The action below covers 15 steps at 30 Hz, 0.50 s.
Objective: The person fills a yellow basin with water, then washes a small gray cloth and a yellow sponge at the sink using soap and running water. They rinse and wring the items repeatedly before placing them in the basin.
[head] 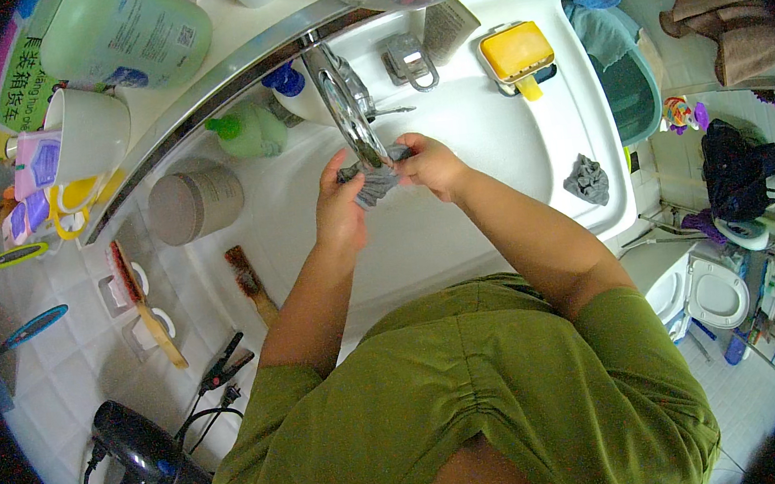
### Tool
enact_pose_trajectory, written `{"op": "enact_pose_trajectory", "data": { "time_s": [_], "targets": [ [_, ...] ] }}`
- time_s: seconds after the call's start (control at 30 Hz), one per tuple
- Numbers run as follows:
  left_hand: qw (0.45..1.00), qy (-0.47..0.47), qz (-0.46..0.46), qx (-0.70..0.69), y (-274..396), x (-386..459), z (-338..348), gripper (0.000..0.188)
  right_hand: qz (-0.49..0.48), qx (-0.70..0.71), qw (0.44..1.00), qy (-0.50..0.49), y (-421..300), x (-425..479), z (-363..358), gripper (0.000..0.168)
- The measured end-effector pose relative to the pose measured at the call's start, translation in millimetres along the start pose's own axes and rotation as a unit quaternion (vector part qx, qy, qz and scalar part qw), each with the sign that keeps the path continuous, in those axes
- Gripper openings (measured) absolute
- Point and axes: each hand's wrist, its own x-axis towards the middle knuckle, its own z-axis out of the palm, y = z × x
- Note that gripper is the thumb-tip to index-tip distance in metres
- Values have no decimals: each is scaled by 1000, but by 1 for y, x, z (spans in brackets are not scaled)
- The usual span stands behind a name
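Observation:
A small grey cloth [377, 185] is stretched between my two hands, directly under the spout of the chrome faucet [339, 100]. My left hand [341, 208] pinches its left side with the thumb on top. At the other end, my right hand [433, 166] grips the bunched fabric. Both hands are over the white sink [480, 117]. Whether water is running cannot be made out. A second crumpled grey cloth [588, 181] lies on the sink's right rim. Near the back right corner sits a yellow bar of soap [516, 47] in a dish.
Left of my hands stand a lidded tub [196, 203] and a green bottle [251, 130]. A wooden-handled brush [249, 280] lies by my left forearm. A black hair dryer [148, 443] with cords hangs at lower left. Behind the sink, a shelf holds a large green jug [130, 39].

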Motion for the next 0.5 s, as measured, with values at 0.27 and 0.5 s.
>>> {"op": "enact_pose_trajectory", "data": {
  "time_s": [0.27,0.5],
  "targets": [
    [971,26,-150,-186,-53,35,-18,18,-165,-333,924,90,-14,-23,59,31],
    [985,99,-124,63,-54,57,42,21,-146,-322,908,224,1,-7,0,25]
  ]
}}
